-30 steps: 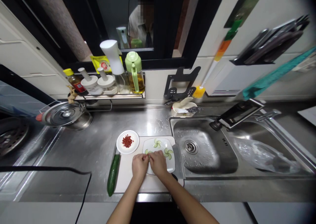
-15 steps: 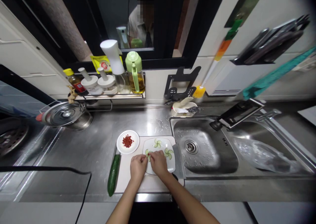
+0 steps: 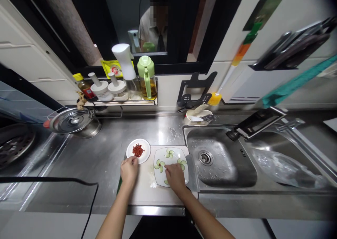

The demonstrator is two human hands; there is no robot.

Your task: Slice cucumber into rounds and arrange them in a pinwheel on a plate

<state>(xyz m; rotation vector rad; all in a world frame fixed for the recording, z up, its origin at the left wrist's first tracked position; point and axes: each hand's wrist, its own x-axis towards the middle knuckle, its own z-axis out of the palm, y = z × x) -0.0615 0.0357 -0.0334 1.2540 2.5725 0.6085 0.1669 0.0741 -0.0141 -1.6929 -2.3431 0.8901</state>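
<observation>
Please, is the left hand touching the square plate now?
Apart. The head view shows a wide strip of the board between the left hand and the square plate.

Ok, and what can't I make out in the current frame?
All in the head view:
Most of the cucumber: hidden behind the left forearm.
Whether the left hand pinches any red bits: too small to tell.
Part of the lower green slices on the square plate: covered by the right hand.
The stove burner's far side: cut off by the left edge.
Fine print on the yellow packet: too small.
</observation>
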